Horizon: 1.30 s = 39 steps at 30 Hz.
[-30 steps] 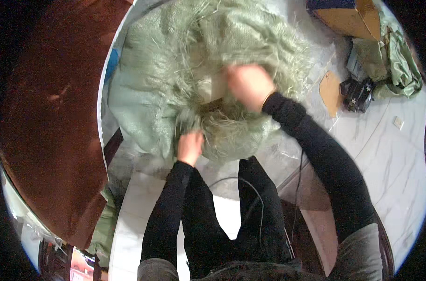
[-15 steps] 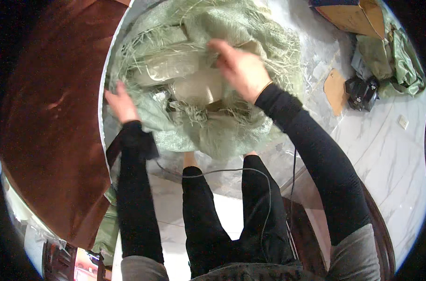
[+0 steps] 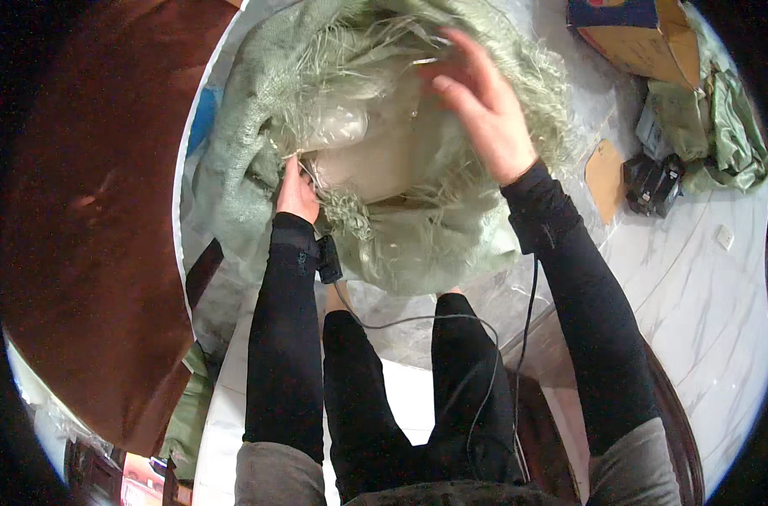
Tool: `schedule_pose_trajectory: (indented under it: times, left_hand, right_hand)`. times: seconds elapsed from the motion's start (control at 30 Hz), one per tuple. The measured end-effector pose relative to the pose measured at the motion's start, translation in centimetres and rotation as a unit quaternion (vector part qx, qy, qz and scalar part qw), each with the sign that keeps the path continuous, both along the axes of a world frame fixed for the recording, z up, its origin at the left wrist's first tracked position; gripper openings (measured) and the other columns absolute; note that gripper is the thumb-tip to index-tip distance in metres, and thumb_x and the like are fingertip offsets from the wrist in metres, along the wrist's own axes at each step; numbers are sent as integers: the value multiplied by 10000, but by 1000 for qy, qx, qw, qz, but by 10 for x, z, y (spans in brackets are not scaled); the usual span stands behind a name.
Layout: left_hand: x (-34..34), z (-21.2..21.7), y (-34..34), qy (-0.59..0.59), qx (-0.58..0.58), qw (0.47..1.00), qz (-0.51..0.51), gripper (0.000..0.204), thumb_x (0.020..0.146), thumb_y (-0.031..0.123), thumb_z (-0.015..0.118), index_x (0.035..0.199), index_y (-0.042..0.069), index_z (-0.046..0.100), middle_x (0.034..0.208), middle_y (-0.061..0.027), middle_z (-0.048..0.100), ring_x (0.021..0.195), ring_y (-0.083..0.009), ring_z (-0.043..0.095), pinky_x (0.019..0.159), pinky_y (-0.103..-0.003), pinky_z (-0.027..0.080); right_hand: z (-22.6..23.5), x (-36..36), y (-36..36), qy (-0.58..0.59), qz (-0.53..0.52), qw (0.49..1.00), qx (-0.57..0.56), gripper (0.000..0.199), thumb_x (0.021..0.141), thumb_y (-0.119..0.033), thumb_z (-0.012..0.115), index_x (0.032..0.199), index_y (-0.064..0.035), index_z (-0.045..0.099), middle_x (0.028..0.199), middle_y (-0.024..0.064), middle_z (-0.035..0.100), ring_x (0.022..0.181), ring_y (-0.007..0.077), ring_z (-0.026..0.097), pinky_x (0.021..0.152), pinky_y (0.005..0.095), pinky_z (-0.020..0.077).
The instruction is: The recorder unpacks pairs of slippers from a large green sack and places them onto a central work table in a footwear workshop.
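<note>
A large pale green woven sack (image 3: 240,160) stands in front of me, its mouth wide and its edges frayed into loose strands. Inside lie clear plastic-wrapped items (image 3: 342,126) and a smooth beige surface (image 3: 375,164); what they are I cannot make out. My left hand (image 3: 298,196) is at the sack's near left rim, thumb up, and appears to grip the frayed edge; most of its fingers are hidden. Over the right side of the mouth hovers my right hand (image 3: 489,114), fingers apart and slightly blurred, holding nothing visible.
To my left is a brown-covered table (image 3: 97,219) with a pale edge. An open cardboard box (image 3: 645,42), a crumpled green sack (image 3: 734,126), a black plastic bundle (image 3: 652,181) and a cardboard piece (image 3: 605,179) lie on the right. A thin cable (image 3: 401,321) crosses above my legs.
My left hand has moved right, from the sack's outer left side to its inner rim. My right hand has shifted right and spread its fingers. The sack's mouth is wider.
</note>
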<state>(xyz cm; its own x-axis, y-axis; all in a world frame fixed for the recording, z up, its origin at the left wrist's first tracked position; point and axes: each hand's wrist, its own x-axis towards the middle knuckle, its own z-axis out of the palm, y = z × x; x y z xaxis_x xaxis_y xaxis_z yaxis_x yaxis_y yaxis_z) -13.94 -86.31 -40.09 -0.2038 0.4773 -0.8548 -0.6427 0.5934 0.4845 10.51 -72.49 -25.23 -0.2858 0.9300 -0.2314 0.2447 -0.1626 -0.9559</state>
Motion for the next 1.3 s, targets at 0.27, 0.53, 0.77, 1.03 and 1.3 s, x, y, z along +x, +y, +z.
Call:
schedule_pose_trajectory:
  times: [0.27,0.53,0.77,1.03,1.3]
  left_hand:
    - [7,37,-14,79,5,995,-57,614,895,524,411,1363,145,293,1415,-121,265,1314,-282,208,1015,-503,209]
    - [-20,75,-94,158,-82,964,199,181,894,169,492,1024,44,507,1002,-127,576,933,-226,557,956,-458,371]
    - [115,124,-34,-64,137,988,-26,416,901,205,526,1250,12,406,1239,-154,467,1121,-210,476,968,-342,375]
    - [82,13,-29,190,-57,975,97,526,854,440,543,1160,13,518,1177,-75,505,1108,-180,443,945,-355,329]
    - [36,-20,-9,-43,20,999,-4,499,806,276,662,1205,26,497,1177,-55,536,1114,-157,447,964,-300,305]
  right_hand:
    - [23,-8,-44,-216,87,970,68,493,847,-65,513,1317,-116,374,871,148,633,715,241,644,653,302,497]
    - [-41,-15,-110,-281,377,853,224,348,793,-145,504,1134,-78,526,909,84,633,968,256,577,871,380,433]
    - [-77,14,-194,-328,650,681,-76,287,827,-146,460,1076,-99,594,855,135,654,879,315,627,857,451,453]
    - [-45,-12,-110,-362,371,855,34,180,760,-71,509,932,-19,500,877,160,602,851,321,615,688,410,516]
    - [-77,-78,-54,-402,240,824,318,595,760,-82,519,1332,-103,358,1276,130,423,1123,233,463,843,323,491]
